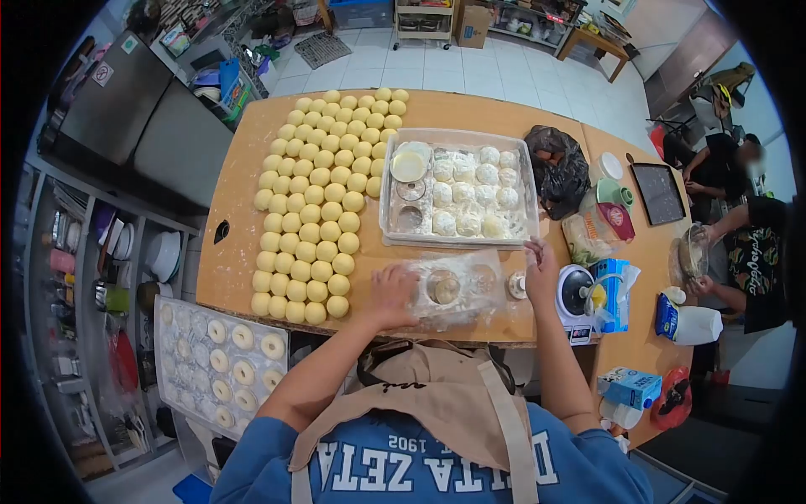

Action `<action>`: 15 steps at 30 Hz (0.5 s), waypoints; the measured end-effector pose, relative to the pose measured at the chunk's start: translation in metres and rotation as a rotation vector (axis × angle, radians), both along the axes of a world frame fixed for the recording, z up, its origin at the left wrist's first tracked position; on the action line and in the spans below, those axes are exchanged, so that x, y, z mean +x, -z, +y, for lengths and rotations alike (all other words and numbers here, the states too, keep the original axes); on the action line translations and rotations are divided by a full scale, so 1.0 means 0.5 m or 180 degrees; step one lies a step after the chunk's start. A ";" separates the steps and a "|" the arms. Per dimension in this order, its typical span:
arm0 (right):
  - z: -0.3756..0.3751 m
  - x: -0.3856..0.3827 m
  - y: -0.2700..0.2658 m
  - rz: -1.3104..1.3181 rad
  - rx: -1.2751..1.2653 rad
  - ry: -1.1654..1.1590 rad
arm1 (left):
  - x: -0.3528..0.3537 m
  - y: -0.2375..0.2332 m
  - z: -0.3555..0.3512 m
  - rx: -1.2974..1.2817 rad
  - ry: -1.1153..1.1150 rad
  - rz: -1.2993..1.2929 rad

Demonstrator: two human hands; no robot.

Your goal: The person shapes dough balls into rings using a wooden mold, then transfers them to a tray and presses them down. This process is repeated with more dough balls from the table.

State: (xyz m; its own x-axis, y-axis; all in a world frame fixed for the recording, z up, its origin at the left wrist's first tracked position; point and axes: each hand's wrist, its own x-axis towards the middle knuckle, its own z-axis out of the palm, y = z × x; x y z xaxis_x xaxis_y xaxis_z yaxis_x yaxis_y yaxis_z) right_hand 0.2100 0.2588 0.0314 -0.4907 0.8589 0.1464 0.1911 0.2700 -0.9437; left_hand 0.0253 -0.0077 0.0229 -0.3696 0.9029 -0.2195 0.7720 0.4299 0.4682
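Left hand (395,296): fingers spread, blurred, at the left side of the plastic sheet (426,315); firm contact cannot be told.
Right hand (541,265): fingers close together, at the near right corner of the plastic tray (460,239); whether it grips anything cannot be told.
Round dough piece (444,288): on the sheet, close to the desk (238,193)'s near edge, between the hands.

Risks, as judged: the loose sheet may slip or fold if dragged, creasing the dough; thin flour could let it stick; a right forearm swung outward could knock the kitchen scale (577,304); a leftward sweep could dent the nearest yellow dough balls (311,231), packed almost touching.

Materials and shapes: sheet, thin, crinkled, translucent, flour-smeared. Yellow balls, smooth, matte, near-spherical, in long rows toward the desk's far left corner. Floured dough balls (486,174), white-dusted, softly rounded, in the shallow rectangular tray. Shallow bowl (410,165), round, at that tray's far left corner. Black plastic bag (557,168), glossy, crumpled, beside the tray's right edge. Dough rings (243,337), pale, puffy, on a floured tray beyond the desk's near left corner.
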 end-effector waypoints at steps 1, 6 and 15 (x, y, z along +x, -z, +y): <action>0.003 0.003 0.017 -0.0267 -0.0127 -0.0063 | -0.005 -0.007 -0.019 0.0223 -0.0134 -0.0028; -0.122 -0.039 0.042 -0.2241 0.0509 -0.1605 | -0.022 -0.034 -0.114 0.0823 -0.0931 -0.0117; -0.174 -0.104 0.076 -0.2969 0.1096 -0.2162 | -0.007 -0.044 -0.185 0.0472 -0.1371 -0.0074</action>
State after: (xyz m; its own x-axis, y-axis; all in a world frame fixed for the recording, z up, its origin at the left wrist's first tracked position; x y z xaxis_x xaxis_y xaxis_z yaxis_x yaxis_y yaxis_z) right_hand 0.1578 0.1718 -0.0065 -0.8667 0.3699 -0.3347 0.4828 0.7906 -0.3767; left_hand 0.0221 -0.1003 0.0449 -0.7149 0.6902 -0.1121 0.5261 0.6365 0.5640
